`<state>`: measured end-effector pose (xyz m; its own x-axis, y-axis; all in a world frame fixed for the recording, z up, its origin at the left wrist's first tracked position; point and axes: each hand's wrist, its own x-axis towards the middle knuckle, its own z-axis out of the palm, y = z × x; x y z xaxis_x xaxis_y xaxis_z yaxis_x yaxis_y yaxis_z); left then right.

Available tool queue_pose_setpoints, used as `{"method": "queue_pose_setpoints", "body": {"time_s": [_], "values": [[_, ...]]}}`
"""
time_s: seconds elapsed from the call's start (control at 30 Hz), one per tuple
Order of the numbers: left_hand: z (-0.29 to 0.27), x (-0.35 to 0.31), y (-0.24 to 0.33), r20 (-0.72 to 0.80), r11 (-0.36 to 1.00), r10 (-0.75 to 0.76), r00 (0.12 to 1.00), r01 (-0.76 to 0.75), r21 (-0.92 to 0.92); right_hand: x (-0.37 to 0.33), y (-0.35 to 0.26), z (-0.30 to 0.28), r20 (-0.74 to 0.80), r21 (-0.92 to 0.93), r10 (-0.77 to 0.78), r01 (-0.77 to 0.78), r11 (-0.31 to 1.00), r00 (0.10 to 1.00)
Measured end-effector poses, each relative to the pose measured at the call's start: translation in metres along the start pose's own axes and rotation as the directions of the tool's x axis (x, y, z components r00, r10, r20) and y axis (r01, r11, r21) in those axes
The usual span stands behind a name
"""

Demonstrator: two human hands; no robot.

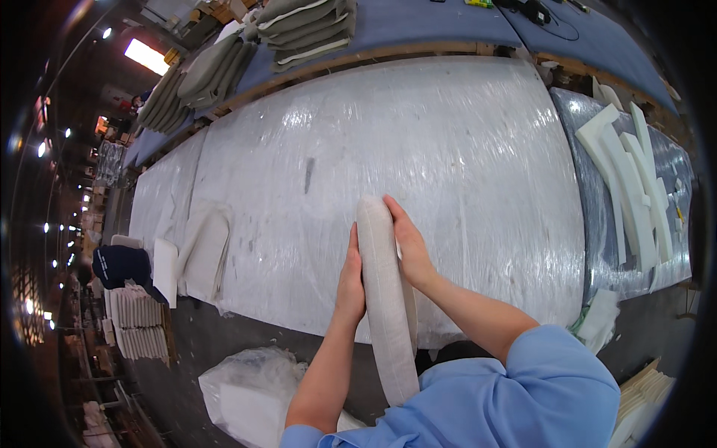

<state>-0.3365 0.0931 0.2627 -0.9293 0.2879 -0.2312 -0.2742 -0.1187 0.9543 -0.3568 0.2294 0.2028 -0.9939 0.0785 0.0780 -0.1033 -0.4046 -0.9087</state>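
A long beige cushion [382, 299], fabric-covered with a seam along its narrow side, stands on edge between my hands. Its rounded far end rests over the front part of the table, and its near end reaches my blue shirt. My left hand [350, 278] lies along the cushion's left side with the fingers pointing away from me. Against the right side presses my right hand [409, 243], its fingertips near the rounded top. Together the two hands clasp the cushion; the faces under the palms are hidden.
A film-wrapped table [463, 172] spreads ahead. Beige fabric pieces [205, 250] lie at its left, near a dark blue cap [123, 266]. White foam strips [631, 187] lie on the right. Folded grey-green pieces [310, 33] are stacked behind. A plastic bag [254, 381] sits below left.
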Motion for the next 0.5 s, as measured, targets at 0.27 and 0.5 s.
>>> {"method": "queue_pose_setpoints", "body": {"time_s": [0.27,0.5], "values": [[0.006,0.024,-0.007,0.038,0.987,0.134,0.990,-0.137,0.079,0.037,0.021,0.010,-0.048,0.242,0.141,-0.126,0.962,0.989],[0.017,0.045,-0.024,0.056,0.976,0.155,0.986,-0.161,0.144,0.026,0.116,-0.019,-0.047,0.603,0.530,-0.399,0.691,0.847]]}}
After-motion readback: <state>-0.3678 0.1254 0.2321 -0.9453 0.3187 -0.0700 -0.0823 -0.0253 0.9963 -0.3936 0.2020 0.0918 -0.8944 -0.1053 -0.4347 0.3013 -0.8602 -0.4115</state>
